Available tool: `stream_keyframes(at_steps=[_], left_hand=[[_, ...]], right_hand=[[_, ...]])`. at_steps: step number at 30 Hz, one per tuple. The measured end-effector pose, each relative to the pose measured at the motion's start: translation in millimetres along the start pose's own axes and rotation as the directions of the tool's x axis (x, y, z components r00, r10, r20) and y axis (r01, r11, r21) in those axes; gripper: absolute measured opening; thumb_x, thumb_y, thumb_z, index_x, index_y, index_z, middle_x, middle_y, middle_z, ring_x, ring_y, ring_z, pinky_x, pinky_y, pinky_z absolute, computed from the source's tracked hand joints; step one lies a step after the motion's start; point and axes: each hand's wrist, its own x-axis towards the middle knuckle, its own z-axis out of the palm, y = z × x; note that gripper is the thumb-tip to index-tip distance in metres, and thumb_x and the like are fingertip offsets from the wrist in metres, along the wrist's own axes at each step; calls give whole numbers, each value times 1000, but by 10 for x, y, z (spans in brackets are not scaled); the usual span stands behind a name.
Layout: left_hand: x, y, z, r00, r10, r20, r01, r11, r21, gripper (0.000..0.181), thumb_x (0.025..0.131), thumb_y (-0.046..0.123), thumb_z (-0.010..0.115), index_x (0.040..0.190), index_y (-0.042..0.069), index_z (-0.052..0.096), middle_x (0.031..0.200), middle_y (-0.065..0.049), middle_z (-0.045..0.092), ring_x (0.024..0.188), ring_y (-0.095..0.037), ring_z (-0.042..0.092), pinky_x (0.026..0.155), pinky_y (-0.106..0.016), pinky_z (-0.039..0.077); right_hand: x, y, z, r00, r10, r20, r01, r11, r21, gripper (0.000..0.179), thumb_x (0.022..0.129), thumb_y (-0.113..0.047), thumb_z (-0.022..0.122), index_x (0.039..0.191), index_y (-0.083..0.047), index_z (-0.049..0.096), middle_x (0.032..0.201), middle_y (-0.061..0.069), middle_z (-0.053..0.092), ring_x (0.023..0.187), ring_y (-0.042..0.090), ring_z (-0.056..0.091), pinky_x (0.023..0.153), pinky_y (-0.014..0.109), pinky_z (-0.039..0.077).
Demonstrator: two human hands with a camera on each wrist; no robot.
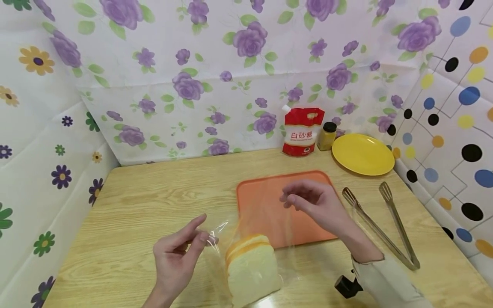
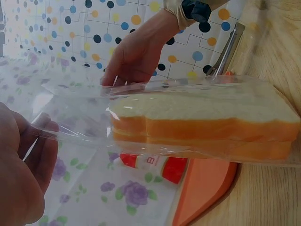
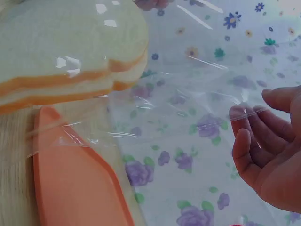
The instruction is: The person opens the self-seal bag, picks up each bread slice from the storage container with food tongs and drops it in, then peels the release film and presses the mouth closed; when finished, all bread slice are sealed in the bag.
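A clear plastic bag [image 2: 77, 113] holds a few slices of white bread [image 1: 252, 273] with an orange-brown crust. My left hand [image 1: 175, 256] pinches the left edge of the bag's mouth between thumb and fingers. On the opposite side, my right hand [image 1: 317, 205] has thumb and fingertips at the other edge of the mouth, pinching the film [image 3: 207, 110]. Between the two hands the mouth is spread wide, and the bread sits at the bag's near end. Seen from the left wrist, the slices [image 2: 202, 127] stand stacked together inside the film.
Behind the bag lies an orange tray [image 1: 265, 194]. Metal tongs [image 1: 375, 226] rest spread on the right. Along the back stand a red-and-white sugar pouch [image 1: 302, 132], a small black-lidded jar [image 1: 327, 136] and a yellow plate [image 1: 363, 155]. Patterned sheets [image 1: 154, 85] enclose the wooden table [image 1: 154, 201].
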Motion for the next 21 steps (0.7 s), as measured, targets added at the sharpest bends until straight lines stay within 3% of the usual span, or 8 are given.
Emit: stream_keyframes(at_steps=[6, 11, 14, 17, 19, 21], left_hand=[[-3, 30, -22, 993, -93, -74, 101, 988, 113, 28, 88, -19, 62, 117, -16, 64, 76, -10, 73, 74, -15, 73, 65, -20, 57], [13, 66, -29, 967, -203, -157, 235, 947, 221, 25, 87, -21, 59, 106, -9, 71, 74, -11, 73, 68, -13, 72, 57, -19, 55], [38, 75, -36, 929, -312, -197, 352, 911, 215, 19, 91, -16, 61, 103, -6, 73, 72, -11, 73, 66, -15, 72, 59, -23, 57], [63, 66, -51, 891, -406, -203, 436, 890, 135, 15, 94, -11, 60, 102, -6, 72, 72, -12, 73, 66, -18, 72, 65, -29, 59], [74, 53, -64, 883, -432, -184, 453, 887, 93, 15, 95, -11, 59, 104, -7, 71, 74, -13, 73, 67, -19, 73, 67, -32, 60], [81, 39, -76, 886, -436, -160, 451, 890, 73, 16, 95, -12, 58, 104, -7, 70, 75, -13, 73, 67, -20, 73, 65, -32, 60]], right_hand=[[-24, 5, -4, 999, -21, -43, 20, 1000, -11, 11, 96, 6, 62, 104, 4, 69, 88, 15, 73, 76, 22, 70, 61, 31, 55], [-78, -14, -49, 998, -24, -55, 24, 1000, 16, 10, 95, 8, 62, 102, 5, 69, 87, 14, 73, 73, 20, 70, 58, 28, 55], [-108, -21, -77, 998, -26, -55, 29, 998, 58, 11, 95, 9, 62, 102, 7, 69, 86, 14, 74, 73, 19, 71, 56, 27, 54], [-128, -18, -94, 999, -20, -47, 25, 994, 105, 13, 95, 9, 60, 105, 7, 69, 87, 13, 74, 74, 18, 72, 56, 27, 54], [-140, -10, -101, 999, -18, -43, 23, 992, 123, 15, 96, 9, 60, 107, 6, 69, 87, 13, 74, 74, 17, 72, 56, 26, 54], [-151, -3, -106, 999, -9, -44, 15, 991, 133, 17, 96, 9, 59, 109, 3, 70, 87, 12, 75, 74, 16, 72, 57, 26, 54]])
